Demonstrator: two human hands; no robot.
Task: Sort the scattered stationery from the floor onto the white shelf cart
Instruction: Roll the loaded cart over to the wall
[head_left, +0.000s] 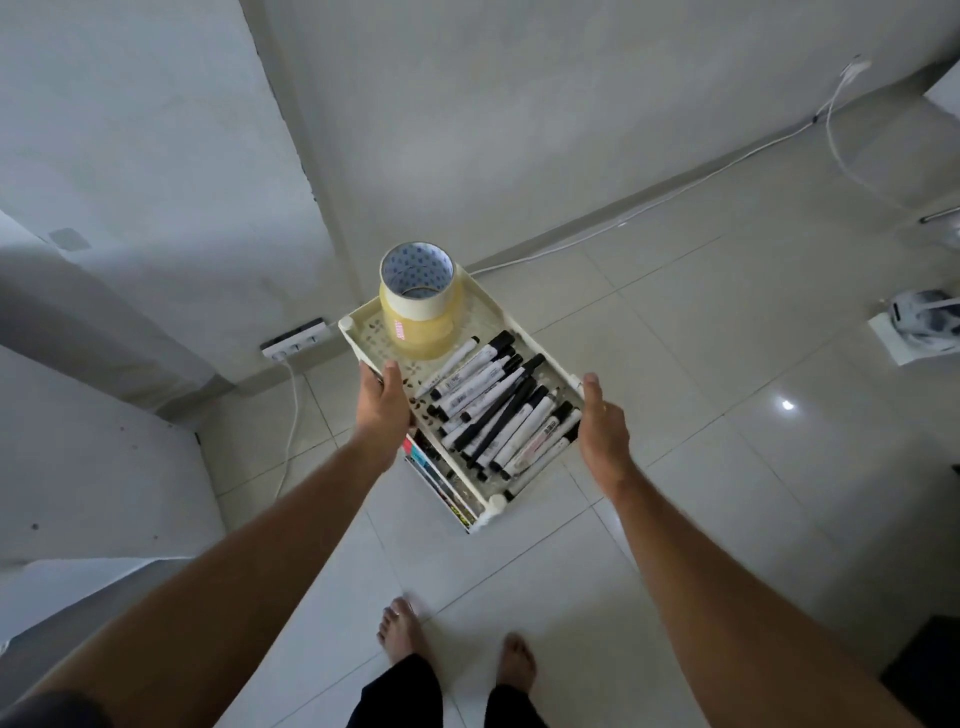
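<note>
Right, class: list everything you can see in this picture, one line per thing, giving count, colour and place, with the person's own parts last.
Shelf cart: one, white, on the floor near the wall corner.
Tape rolls: a stack, yellowish, far end of the top tray.
Markers: many, black and white, near end of the top tray.
Power strip: one, white, by the wall.
Cable: white, along the wall base.
Left hand: on the cart's left edge.
Right hand: open, by the right edge.
Feet: two, bare, on the tiles.
</note>
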